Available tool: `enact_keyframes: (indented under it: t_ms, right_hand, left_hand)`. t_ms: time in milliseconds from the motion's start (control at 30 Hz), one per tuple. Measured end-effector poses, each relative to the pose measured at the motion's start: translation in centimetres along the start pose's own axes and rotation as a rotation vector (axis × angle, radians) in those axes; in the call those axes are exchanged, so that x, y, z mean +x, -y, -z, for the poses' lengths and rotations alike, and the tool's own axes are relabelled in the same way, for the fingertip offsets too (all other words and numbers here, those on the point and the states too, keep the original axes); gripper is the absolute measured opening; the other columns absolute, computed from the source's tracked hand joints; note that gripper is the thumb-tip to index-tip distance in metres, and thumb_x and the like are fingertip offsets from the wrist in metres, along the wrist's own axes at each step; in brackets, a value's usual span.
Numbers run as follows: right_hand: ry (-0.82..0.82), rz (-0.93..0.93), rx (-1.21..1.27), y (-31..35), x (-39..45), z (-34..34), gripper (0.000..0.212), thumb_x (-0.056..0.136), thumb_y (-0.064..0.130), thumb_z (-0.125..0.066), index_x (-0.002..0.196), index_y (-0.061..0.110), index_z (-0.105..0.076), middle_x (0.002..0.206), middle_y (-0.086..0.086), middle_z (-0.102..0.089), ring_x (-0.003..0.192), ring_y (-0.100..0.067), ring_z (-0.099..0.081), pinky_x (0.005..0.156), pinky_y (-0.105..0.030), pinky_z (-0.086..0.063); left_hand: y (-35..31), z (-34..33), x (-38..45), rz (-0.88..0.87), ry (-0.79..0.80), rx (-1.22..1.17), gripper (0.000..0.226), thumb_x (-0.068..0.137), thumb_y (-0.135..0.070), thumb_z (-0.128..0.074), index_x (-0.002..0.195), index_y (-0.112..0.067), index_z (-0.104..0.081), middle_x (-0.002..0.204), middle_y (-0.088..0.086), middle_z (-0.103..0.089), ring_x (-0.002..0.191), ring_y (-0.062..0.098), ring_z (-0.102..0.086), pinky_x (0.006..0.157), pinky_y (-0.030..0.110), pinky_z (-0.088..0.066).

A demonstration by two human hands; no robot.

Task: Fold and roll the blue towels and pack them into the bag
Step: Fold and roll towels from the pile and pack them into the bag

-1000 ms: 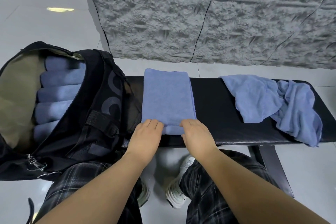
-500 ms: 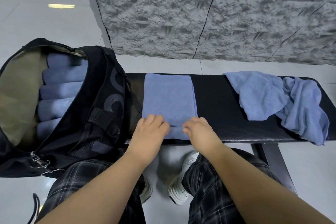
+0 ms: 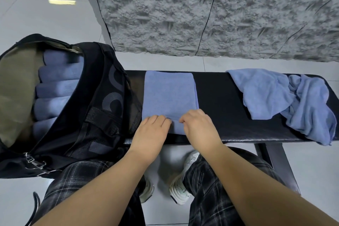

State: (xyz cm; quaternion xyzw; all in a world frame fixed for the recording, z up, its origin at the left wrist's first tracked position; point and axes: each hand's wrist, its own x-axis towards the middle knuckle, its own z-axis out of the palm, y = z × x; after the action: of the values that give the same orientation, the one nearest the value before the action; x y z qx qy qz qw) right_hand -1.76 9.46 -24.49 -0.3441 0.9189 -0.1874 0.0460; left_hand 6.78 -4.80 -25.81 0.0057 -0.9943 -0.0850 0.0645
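Observation:
A folded blue towel (image 3: 169, 95) lies as a long strip across the black bench (image 3: 220, 97). My left hand (image 3: 151, 130) and my right hand (image 3: 200, 126) sit side by side on its near end, fingers curled over the towel's edge, which is turned up into the start of a roll. A black bag (image 3: 102, 101) stands open at the left end of the bench, with several rolled blue towels (image 3: 55, 90) stacked inside. Loose crumpled blue towels (image 3: 286, 97) lie at the bench's right end.
A rough grey stone wall (image 3: 201, 14) rises behind the bench. Pale floor tiles (image 3: 45, 20) surround it. My knees in plaid trousers and white shoes (image 3: 179, 187) are below the bench's front edge; a bench leg (image 3: 278, 163) stands at the right.
Both hands have curled their fingers over the towel's near end and pushed it away from me, turning the edge up; the visible strip looks shorter.

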Motion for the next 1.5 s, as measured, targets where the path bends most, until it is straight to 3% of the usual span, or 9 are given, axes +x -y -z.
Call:
enact_keyframes:
  t_ms: [167, 267, 367, 533, 700, 900, 1067, 1267, 1500]
  right_hand:
    - [0.039, 0.090, 0.005, 0.8, -0.3, -0.3, 0.029, 0.074, 0.014, -0.071, 0.101, 0.010, -0.064, 0.096, -0.005, -0.062, 0.090, -0.026, -0.059, 0.080, -0.033, -0.049]
    - [0.025, 0.123, -0.086, 0.9, -0.3, -0.7, 0.045, 0.053, 0.013, -0.086, 0.093, 0.015, -0.065, 0.089, 0.001, -0.062, 0.082, -0.021, -0.062, 0.075, -0.025, -0.047]
    - [0.012, 0.112, -0.116, 0.9, -0.3, -0.9, 0.052, 0.046, 0.020, -0.091, 0.092, 0.018, -0.067, 0.085, 0.003, -0.063, 0.075, -0.019, -0.063, 0.066, -0.025, -0.050]
    - [0.050, 0.055, -0.019, 0.1, 0.9, -1.0, 0.031, 0.075, 0.015, -0.076, 0.105, 0.015, -0.066, 0.096, -0.002, -0.067, 0.086, -0.027, -0.063, 0.078, -0.036, -0.050]
    - [0.184, -0.008, 0.036, -0.4, 1.9, -0.2, 0.027, 0.094, 0.027, -0.052, 0.119, 0.020, -0.058, 0.112, 0.000, -0.063, 0.106, -0.022, -0.053, 0.089, -0.030, -0.038]
    - [0.436, -0.199, 0.269, -0.7, 1.3, 1.3, 0.021, 0.094, 0.036, -0.052, 0.111, 0.024, -0.055, 0.100, 0.002, -0.061, 0.090, -0.017, -0.055, 0.074, -0.029, -0.043]
    - [0.451, -0.273, 0.503, -0.7, 0.8, 2.1, 0.016, 0.087, 0.031, -0.064, 0.094, 0.020, -0.056, 0.092, 0.003, -0.060, 0.080, -0.011, -0.053, 0.069, -0.024, -0.041]
    - [0.160, -0.124, 0.122, -0.1, 0.8, 1.6, 0.018, 0.085, 0.034, -0.065, 0.093, 0.019, -0.057, 0.091, 0.006, -0.051, 0.089, -0.012, -0.039, 0.080, -0.028, -0.035]
    - [0.101, 0.034, -0.047, 1.4, 0.2, 0.7, 0.023, 0.081, 0.022, -0.060, 0.101, 0.011, -0.061, 0.098, -0.004, -0.056, 0.093, -0.024, -0.046, 0.076, -0.028, -0.032]
  left_hand:
    - [1.1, 0.1, 0.8, 0.064, 0.034, -0.162, 0.036, 0.058, 0.001, -0.080, 0.089, -0.013, -0.068, 0.080, -0.002, -0.066, 0.070, 0.020, -0.064, 0.073, 0.027, -0.046]
    - [1.3, 0.4, 1.3, 0.091, 0.031, -0.235, 0.031, 0.066, 0.004, -0.075, 0.093, -0.010, -0.069, 0.081, 0.002, -0.069, 0.070, 0.024, -0.065, 0.065, 0.034, -0.050]
    - [1.5, 1.1, 2.1, 0.089, 0.068, -0.331, 0.022, 0.079, -0.001, -0.066, 0.099, -0.010, -0.068, 0.089, 0.005, -0.070, 0.081, 0.025, -0.064, 0.073, 0.035, -0.048]
    - [1.9, 0.9, 2.1, 0.043, 0.037, -0.317, 0.015, 0.083, -0.020, -0.061, 0.095, -0.014, -0.066, 0.088, 0.001, -0.066, 0.080, 0.026, -0.060, 0.070, 0.037, -0.049]
    - [1.7, 0.9, 2.0, 0.018, 0.100, -0.155, 0.048, 0.055, -0.030, -0.088, 0.093, -0.014, -0.065, 0.088, -0.001, -0.062, 0.079, 0.022, -0.060, 0.068, 0.032, -0.046]
    - [1.7, 1.7, 2.1, 0.047, 0.239, -0.269, 0.025, 0.092, -0.033, -0.055, 0.113, -0.020, -0.059, 0.104, -0.004, -0.060, 0.101, 0.018, -0.049, 0.086, 0.027, -0.037]
    - [1.8, 2.2, 2.2, 0.069, 0.425, -0.212, 0.025, 0.097, -0.043, -0.039, 0.113, -0.036, -0.056, 0.086, -0.010, -0.050, 0.101, 0.011, -0.036, 0.091, 0.029, -0.024]
    - [1.3, 2.0, 2.2, 0.163, 0.295, -0.260, 0.028, 0.097, -0.045, -0.038, 0.108, -0.022, -0.048, 0.089, -0.010, -0.050, 0.095, 0.016, -0.039, 0.089, 0.027, -0.025]
    - [1.1, 1.6, 2.7, 0.218, 0.036, -0.227, 0.022, 0.086, -0.038, -0.062, 0.089, -0.016, -0.061, 0.091, -0.002, -0.052, 0.090, 0.022, -0.047, 0.072, 0.031, -0.033]
